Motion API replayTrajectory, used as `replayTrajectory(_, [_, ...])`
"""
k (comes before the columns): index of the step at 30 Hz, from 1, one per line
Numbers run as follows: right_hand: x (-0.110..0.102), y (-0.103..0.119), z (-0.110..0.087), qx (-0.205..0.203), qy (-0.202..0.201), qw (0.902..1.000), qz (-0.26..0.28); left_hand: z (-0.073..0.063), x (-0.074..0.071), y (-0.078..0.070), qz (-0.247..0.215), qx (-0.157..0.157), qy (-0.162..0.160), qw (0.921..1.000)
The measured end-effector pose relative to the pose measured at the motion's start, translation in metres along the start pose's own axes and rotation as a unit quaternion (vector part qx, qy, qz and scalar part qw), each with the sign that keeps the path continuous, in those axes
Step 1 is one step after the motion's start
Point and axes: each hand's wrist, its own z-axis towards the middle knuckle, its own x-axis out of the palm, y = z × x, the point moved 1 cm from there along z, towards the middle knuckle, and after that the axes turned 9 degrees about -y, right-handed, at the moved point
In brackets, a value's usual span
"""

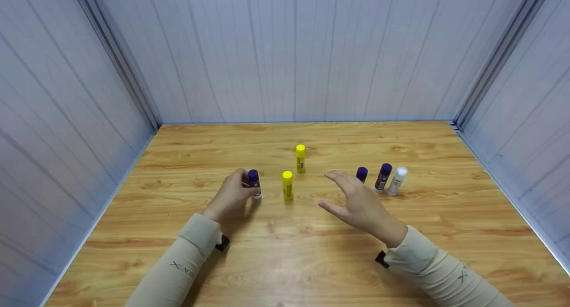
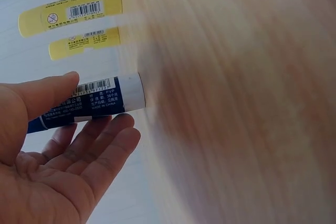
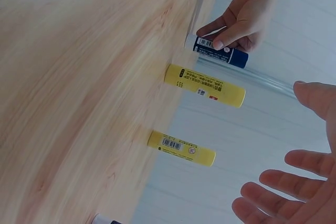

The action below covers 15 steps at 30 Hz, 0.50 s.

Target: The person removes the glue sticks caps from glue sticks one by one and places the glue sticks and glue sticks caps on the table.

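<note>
My left hand (image 1: 229, 194) pinches an upright glue stick with a navy cap and white base (image 1: 253, 177), thumb on one side and fingers on the other; the left wrist view shows its dark label (image 2: 94, 98). Just right of it stands a yellow glue stick (image 1: 288, 186), and a second yellow glue stick (image 1: 300, 158) stands farther back. My right hand (image 1: 360, 206) is held over the table with fingers spread and nothing in its grasp. Behind it a navy-capped glue stick (image 1: 361, 173) is partly hidden.
To the right of my right hand stand another navy-capped glue stick (image 1: 383, 178) and a white glue stick (image 1: 397, 181), close together. The wooden table (image 1: 285, 258) is bounded by a white panel wall (image 1: 294, 53) at the back and by walls at both sides.
</note>
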Motion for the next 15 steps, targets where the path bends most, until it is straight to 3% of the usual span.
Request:
replayTrajectory(4, [-0.002, -0.001, 0.001, 0.001, -0.007, 1.0000, 0.004, -0.002, 0.000, -0.001, -0.006, -0.002, 0.002, 1.0000])
replayTrajectory(9, [-0.006, -0.005, 0.004, 0.014, -0.007, 0.9993, 0.035, -0.003, 0.000, -0.005, -0.053, -0.009, -0.004, 0.9986])
replayTrajectory(15, [-0.010, -0.013, 0.010, 0.034, -0.014, 0.9968, 0.072, -0.003, -0.001, -0.013, -0.096, 0.017, -0.053, 0.9939])
